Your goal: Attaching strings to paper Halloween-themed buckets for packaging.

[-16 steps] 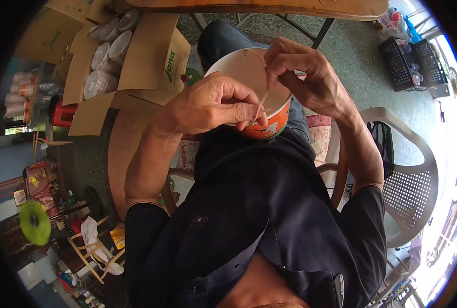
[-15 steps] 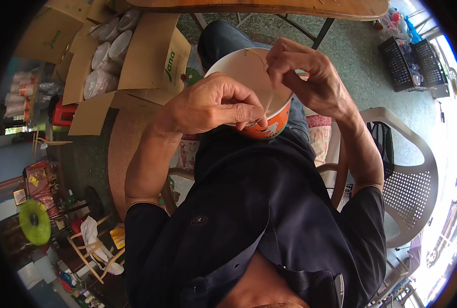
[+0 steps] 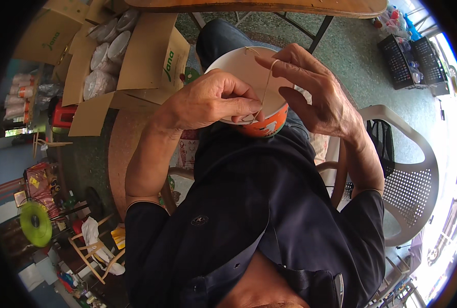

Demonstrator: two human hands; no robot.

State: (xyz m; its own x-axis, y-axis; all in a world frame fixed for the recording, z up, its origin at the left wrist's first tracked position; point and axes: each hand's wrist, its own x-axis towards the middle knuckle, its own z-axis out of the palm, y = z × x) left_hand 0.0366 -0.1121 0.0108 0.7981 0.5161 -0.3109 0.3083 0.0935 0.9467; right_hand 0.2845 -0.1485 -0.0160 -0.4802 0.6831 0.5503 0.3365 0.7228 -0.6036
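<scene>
On my lap stands a paper bucket, white inside and orange outside with a white figure on its side. My left hand is closed over its near rim, thumb and fingertips pinching one end of a thin, pale string. From that pinch the string runs up, fairly taut, to my right hand, where it passes over the index finger. The thumb of that hand stands apart from the fingers, above the bucket's right side. A short loop of similar string shows at the far rim. My left fingertips partly hide the near rim.
An open cardboard box at the far left holds plastic-wrapped stacks of white cups or bowls. Ahead is a wooden table edge. A plastic chair stands at my right, black crates beyond it. A green fan is at left.
My right hand has opened its fingers and shifted slightly right, raising the string over its index finger into a clearer, tauter line. The left hand keeps its pinch at the rim.
</scene>
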